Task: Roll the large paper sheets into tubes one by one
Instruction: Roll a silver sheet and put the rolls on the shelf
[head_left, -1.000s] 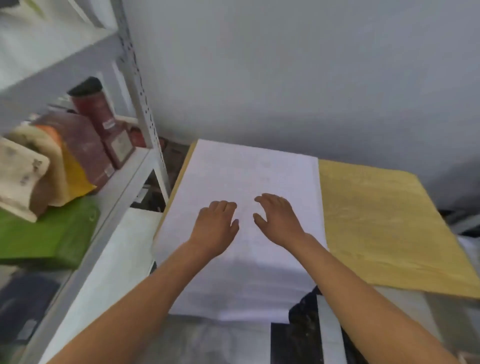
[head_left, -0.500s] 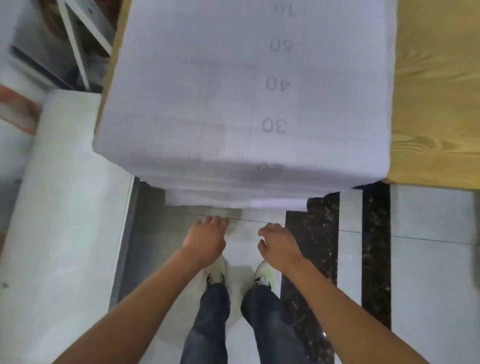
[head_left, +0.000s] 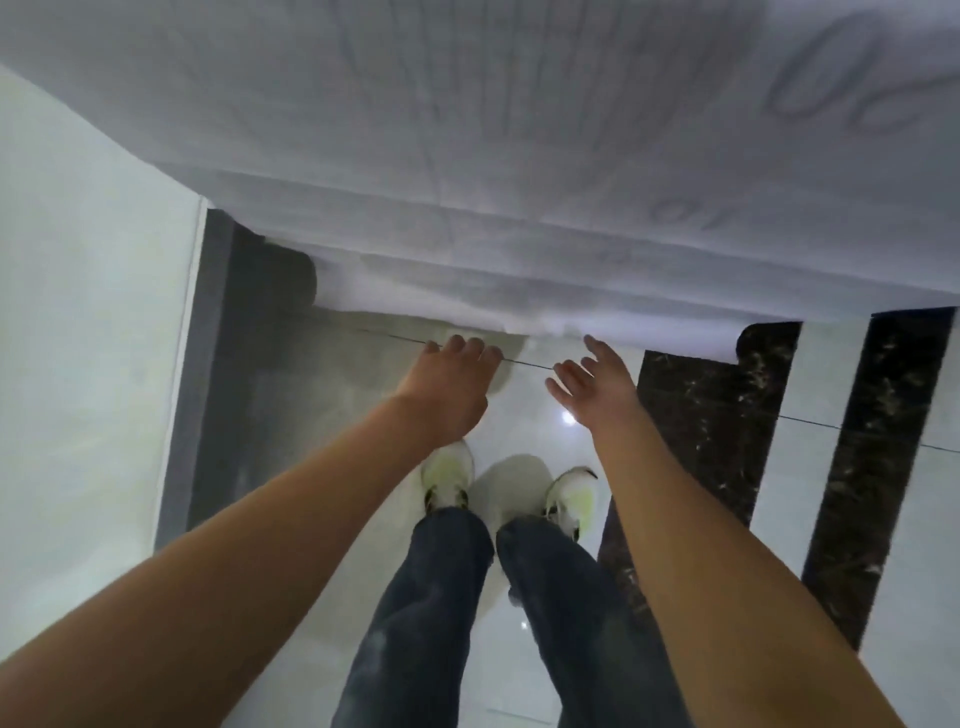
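A stack of large white paper sheets (head_left: 493, 156) with faint grid lines and printed numbers fills the top of the head view, its near end drooping over the table edge. Both hands hang just under that drooping edge. My left hand (head_left: 449, 384) is palm down with loosely bent fingers, a little short of the paper. My right hand (head_left: 592, 376) is spread with straight fingers, its fingertip at or almost at the paper's lowest edge. Neither hand holds anything.
Below are my legs in dark jeans (head_left: 519, 613) and white shoes (head_left: 452, 478) on a glossy tiled floor with dark marble strips (head_left: 717, 415). A white panel (head_left: 88, 338) stands at the left.
The camera has tilted further down and closer to the paper's hanging edge. Both hands moved off the sheet top to below its drooping end; the right hand has opened out.
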